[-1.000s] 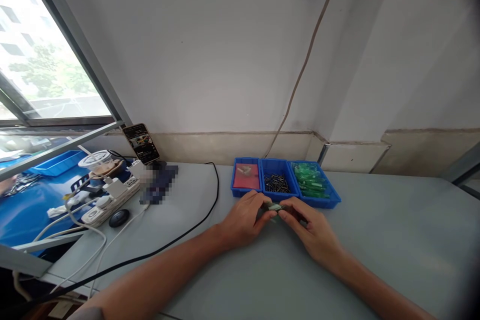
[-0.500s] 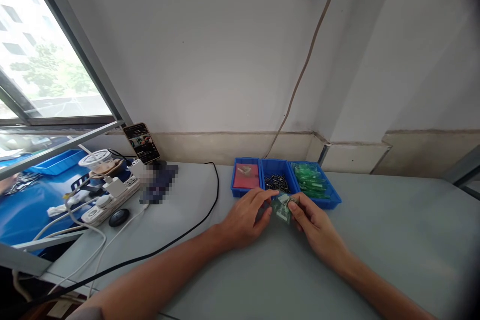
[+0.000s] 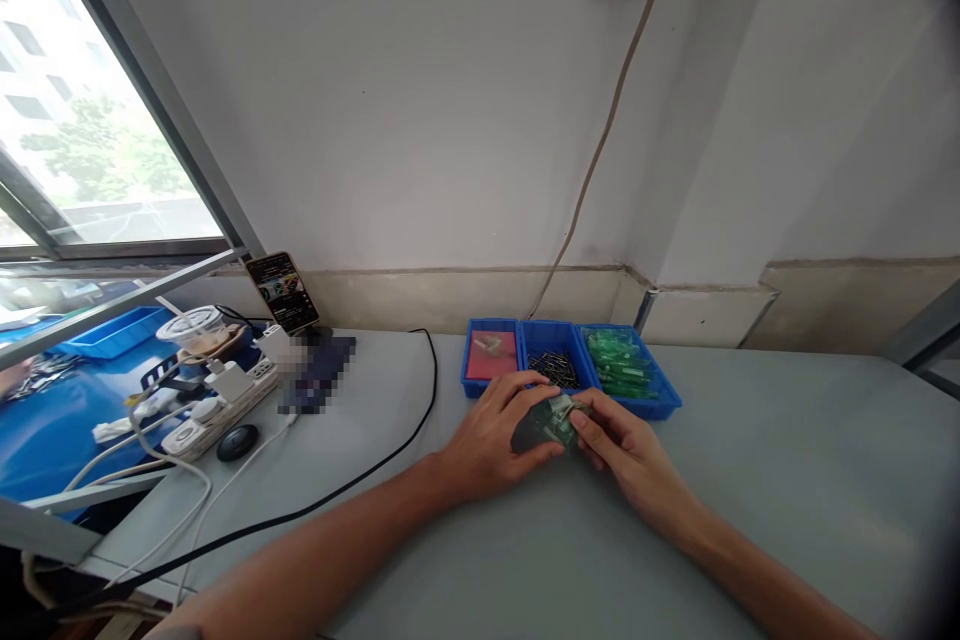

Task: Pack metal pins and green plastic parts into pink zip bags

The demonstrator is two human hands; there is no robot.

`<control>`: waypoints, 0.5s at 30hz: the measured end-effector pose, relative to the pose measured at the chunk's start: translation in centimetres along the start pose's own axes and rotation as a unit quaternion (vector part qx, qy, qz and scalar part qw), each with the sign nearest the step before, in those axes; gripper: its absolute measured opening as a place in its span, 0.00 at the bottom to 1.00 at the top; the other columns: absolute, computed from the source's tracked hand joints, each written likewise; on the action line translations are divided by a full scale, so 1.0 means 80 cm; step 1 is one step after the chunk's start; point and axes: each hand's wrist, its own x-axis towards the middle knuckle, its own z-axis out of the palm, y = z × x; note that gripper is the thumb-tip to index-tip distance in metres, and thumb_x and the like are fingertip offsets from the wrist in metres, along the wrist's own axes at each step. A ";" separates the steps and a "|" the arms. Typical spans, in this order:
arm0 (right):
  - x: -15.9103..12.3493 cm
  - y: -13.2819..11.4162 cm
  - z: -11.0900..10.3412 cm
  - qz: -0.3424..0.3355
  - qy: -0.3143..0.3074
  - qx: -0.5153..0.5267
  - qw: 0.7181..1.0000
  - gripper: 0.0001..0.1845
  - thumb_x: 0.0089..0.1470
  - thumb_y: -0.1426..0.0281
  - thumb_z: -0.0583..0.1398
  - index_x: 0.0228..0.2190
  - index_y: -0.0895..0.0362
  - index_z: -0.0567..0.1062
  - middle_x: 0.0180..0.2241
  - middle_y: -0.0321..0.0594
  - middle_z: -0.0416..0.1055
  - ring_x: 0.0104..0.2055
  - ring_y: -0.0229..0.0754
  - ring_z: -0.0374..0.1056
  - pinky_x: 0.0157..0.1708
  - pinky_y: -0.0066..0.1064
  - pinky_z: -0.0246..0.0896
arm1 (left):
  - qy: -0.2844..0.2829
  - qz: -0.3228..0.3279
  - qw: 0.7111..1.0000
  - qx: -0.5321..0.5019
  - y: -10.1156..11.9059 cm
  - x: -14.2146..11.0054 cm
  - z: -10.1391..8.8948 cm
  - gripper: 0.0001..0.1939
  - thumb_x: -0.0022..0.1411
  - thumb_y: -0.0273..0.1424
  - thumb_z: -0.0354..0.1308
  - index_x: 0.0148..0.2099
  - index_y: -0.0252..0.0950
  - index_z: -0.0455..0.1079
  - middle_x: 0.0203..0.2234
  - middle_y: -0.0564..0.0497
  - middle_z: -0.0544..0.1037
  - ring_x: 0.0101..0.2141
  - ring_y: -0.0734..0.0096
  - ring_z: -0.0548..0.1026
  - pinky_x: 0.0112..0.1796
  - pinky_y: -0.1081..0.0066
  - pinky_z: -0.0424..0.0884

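Our right hand (image 3: 626, 440) pinching packet (image 3: 559, 420), left hand (image 3: 495, 440) half-open at its nine o'clock; bins (image 3: 585, 395) at twelve.

Three adjoining bins (image 3: 551, 333), one propped phone (image 3: 283, 294)

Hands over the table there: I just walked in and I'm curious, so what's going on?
A person's right hand pinches a small greenish packet, while the left hand curves around its other side, fingers and thumb apart. Whether the left hand touches it is unclear. Just beyond are three blue bins, holding a pinkish-red block with small pale pieces on it, dark metal pieces and green plastic packets.
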 end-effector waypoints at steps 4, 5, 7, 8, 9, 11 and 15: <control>0.001 0.001 0.000 0.028 -0.002 0.045 0.999 0.26 0.66 0.43 0.61 0.38 0.54 0.75 0.24 0.28 0.60 0.26 0.37 0.53 0.29 0.32 0.48 | -0.008 0.001 1.000 0.003 -0.001 0.000 0.000 0.33 0.73 0.46 0.64 0.72 0.41 0.60 0.67 0.37 0.69 0.66 0.51 0.69 0.66 0.50 0.68; 0.001 0.002 0.001 0.033 -0.003 0.057 0.998 0.25 0.66 0.43 0.61 0.38 0.54 0.74 0.23 0.27 0.59 0.26 0.37 0.52 0.29 0.32 0.47 | -0.012 0.001 1.000 0.000 -0.001 0.000 -0.001 0.34 0.73 0.46 0.64 0.72 0.41 0.60 0.68 0.37 0.68 0.67 0.51 0.68 0.67 0.50 0.68; 0.000 0.004 0.001 0.039 -0.010 0.079 0.996 0.24 0.67 0.45 0.61 0.38 0.54 0.74 0.22 0.27 0.59 0.26 0.37 0.51 0.29 0.32 0.45 | -0.019 0.003 1.000 -0.007 0.000 0.001 -0.001 0.33 0.73 0.46 0.64 0.72 0.41 0.59 0.68 0.37 0.68 0.68 0.52 0.68 0.67 0.50 0.67; 0.000 0.004 0.001 0.042 -0.014 0.088 0.995 0.24 0.68 0.45 0.61 0.38 0.54 0.73 0.22 0.27 0.59 0.26 0.37 0.51 0.29 0.32 0.45 | -0.019 0.005 1.000 -0.010 0.000 0.001 -0.001 0.33 0.73 0.46 0.64 0.72 0.41 0.59 0.68 0.38 0.69 0.67 0.52 0.68 0.67 0.50 0.67; -0.001 0.005 0.001 0.047 -0.018 0.096 0.994 0.23 0.68 0.46 0.61 0.38 0.54 0.73 0.23 0.27 0.59 0.26 0.37 0.51 0.29 0.32 0.44 | -0.016 0.006 1.000 -0.012 0.000 0.001 -0.001 0.33 0.72 0.47 0.64 0.71 0.41 0.60 0.67 0.38 0.70 0.66 0.52 0.69 0.66 0.51 0.68; -0.002 0.005 0.001 0.060 -0.026 0.107 0.992 0.23 0.68 0.46 0.61 0.38 0.54 0.73 0.23 0.28 0.60 0.26 0.37 0.52 0.29 0.32 0.43 | -0.005 0.007 1.000 -0.011 0.000 0.000 0.000 0.34 0.71 0.49 0.65 0.70 0.40 0.61 0.63 0.38 0.73 0.64 0.52 0.72 0.64 0.51 0.70; -0.003 0.006 0.000 0.061 -0.027 0.099 0.993 0.25 0.68 0.45 0.61 0.35 0.54 0.71 0.24 0.28 0.61 0.26 0.37 0.52 0.29 0.32 0.44 | 0.012 0.005 1.000 0.000 -0.003 -0.001 0.003 0.33 0.70 0.53 0.64 0.67 0.40 0.65 0.57 0.39 0.78 0.58 0.52 0.76 0.59 0.53 0.74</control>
